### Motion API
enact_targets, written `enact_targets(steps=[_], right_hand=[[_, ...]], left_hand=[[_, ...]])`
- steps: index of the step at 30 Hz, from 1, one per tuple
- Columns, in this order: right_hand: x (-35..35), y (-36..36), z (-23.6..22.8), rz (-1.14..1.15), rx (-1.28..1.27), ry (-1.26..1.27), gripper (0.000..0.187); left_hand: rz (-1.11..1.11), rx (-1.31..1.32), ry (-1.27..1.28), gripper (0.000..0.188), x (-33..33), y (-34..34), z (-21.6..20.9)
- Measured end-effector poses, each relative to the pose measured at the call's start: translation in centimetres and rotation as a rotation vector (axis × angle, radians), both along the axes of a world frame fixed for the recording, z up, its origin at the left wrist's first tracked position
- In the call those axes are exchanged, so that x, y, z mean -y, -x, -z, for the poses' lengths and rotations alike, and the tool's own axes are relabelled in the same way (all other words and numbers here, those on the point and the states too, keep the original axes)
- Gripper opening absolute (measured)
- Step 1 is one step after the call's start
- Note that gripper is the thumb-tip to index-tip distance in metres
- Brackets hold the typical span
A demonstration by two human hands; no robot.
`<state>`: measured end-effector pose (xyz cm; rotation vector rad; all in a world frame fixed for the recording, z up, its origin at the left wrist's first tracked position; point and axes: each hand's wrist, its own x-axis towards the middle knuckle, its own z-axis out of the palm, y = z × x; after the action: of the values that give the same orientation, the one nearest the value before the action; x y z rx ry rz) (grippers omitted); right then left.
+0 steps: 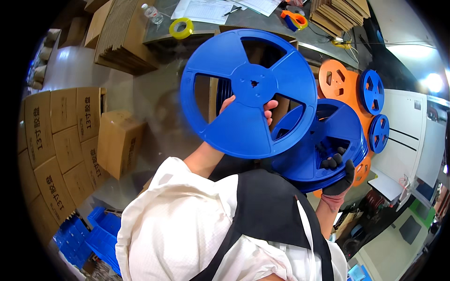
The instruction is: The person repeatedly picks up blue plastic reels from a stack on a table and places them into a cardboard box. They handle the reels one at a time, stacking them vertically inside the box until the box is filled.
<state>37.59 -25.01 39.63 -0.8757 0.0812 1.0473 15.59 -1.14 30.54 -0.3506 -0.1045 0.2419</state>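
The operator is wearing a white garment (pixel 173 225) and a black apron (pixel 269 201). The bare left hand (pixel 269 112) is supporting a single large blue reel (pixel 265 89) from behind; fingertips are showing through two of its windows and are closing on the hub area. This reel is facing the camera in front of the chest. The gloved right hand (pixel 338 186) is clamping the outer edge of a stack of blue reels (pixel 300 164), with fingers showing in a window of the top reel. The stack is sitting to the right of the single reel and is partly passing behind it.

Beyond the stack, orange reels (pixel 354 96) and smaller-looking blue reels (pixel 372 92) are standing at the right. At left, a single carton (pixel 115 145) is resting beside stacked cartons (pixel 58 145). On the far workbench (pixel 255 22), a yellow tape roll (pixel 190 29), papers (pixel 204 10), a clear bottle (pixel 153 15) and an orange-and-blue tape dispenser (pixel 295 20) are lying or standing.
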Motion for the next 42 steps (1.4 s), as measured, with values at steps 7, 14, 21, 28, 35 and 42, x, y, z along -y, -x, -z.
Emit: enact_targets(steps=[7,14,21,28,35,42], right_hand=[[1.4,-0.1,0.1,0.089,0.001,-0.056,0.045],[3.0,-1.1,2.2,0.169,0.041,-0.356,0.049],[3.6,-2.3,0.8,0.139,0.001,-0.568,0.055],[2.3,-2.6,0.7,0.12,0.106,-0.468,0.061],[0.9,0.7,4.3,-0.167,0.201,0.199,0.053],[-1.4,2.2,0.9,-0.201,0.356,0.422,0.028]], left_hand=[[-0.079,-0.026,0.038,0.068,-0.1,-1.0,-0.5],[-0.233,-0.233,-0.301,0.078,-0.6,0.9,2.4],[-0.364,-0.28,-0.543,0.08,-1.8,0.9,-0.4],[-0.121,-0.968,-0.889,0.077,-0.4,-2.1,-0.7],[0.21,-0.867,-1.082,0.089,7.6,-9.3,1.1],[0.174,-0.685,-0.646,0.066,7.0,-7.0,4.0]])
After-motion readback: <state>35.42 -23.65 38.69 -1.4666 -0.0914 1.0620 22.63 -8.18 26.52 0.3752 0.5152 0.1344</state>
